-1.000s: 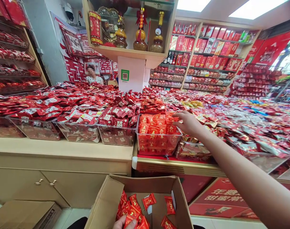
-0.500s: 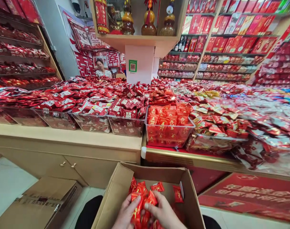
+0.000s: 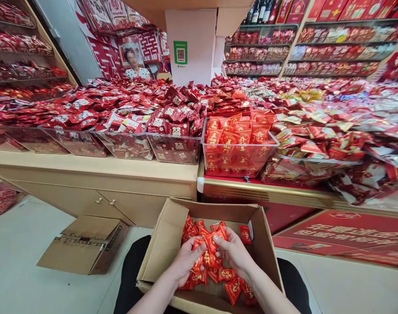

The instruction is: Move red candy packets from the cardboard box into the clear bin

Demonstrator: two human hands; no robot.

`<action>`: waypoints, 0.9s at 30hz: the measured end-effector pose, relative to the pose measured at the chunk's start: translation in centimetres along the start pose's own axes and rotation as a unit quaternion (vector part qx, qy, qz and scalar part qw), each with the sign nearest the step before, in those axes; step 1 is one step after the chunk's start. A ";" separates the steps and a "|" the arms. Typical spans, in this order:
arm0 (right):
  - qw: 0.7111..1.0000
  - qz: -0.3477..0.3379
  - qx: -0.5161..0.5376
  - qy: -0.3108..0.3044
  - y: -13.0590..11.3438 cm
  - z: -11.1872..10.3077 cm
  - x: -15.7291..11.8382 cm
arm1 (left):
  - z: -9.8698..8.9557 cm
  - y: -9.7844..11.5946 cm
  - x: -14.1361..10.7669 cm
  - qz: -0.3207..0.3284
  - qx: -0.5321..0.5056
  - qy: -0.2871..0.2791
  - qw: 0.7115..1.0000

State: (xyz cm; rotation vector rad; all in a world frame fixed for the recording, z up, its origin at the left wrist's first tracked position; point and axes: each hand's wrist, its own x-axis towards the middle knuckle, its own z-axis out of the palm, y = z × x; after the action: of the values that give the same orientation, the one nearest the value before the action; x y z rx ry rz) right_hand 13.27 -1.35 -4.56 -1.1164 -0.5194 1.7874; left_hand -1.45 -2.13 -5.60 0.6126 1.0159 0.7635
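Note:
Both hands are over an open cardboard box [image 3: 155, 248] between my knees. My left hand [image 3: 186, 257] is closed around red candy packets with gold lettering, its thumb on top. My right hand [image 3: 233, 250] pinches another red candy packet [image 3: 215, 239] beside them, and the two hands nearly meet. Under and around them, more loose red packets [image 3: 233, 290] lie on the box floor, with a heap at the far left corner. On the counter, a clear plastic bin [image 3: 240, 150] holds upright rows of similar red packets. How many packets each hand holds is partly hidden.
Clear bins of wrapped sweets [image 3: 174, 148] line the counter [image 3: 146, 172] on both sides. A closed cardboard carton [image 3: 84, 244] lies on the floor at left. Behind the counter are a person [image 3: 136, 69], a white pillar [image 3: 190, 52] and stocked shelves [image 3: 261, 48].
My view has tilted down, so the box and floor show more. Both hands have lifted slightly with packets in them, and the packets on the box floor beneath are now visible.

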 end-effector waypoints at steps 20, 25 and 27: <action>0.951 -0.219 -0.189 0.113 0.6 -0.9 1.3 | -1.4 -1.4 1.8 0.050 0.033 0.072 0.996; 0.859 -0.358 -0.361 0.058 1.6 -1.1 1.4 | -1.8 -0.7 1.3 0.032 -0.054 -0.029 0.998; 0.825 -0.383 -0.415 -0.006 1.9 -0.7 1.2 | -1.8 -0.4 0.9 0.018 -0.086 -0.063 0.994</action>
State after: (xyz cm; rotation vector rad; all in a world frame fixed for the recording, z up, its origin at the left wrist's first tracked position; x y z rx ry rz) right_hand 12.76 -1.31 -6.89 -1.1830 -1.5999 0.8238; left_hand -2.71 -1.43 -7.07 0.5237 0.8160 0.8245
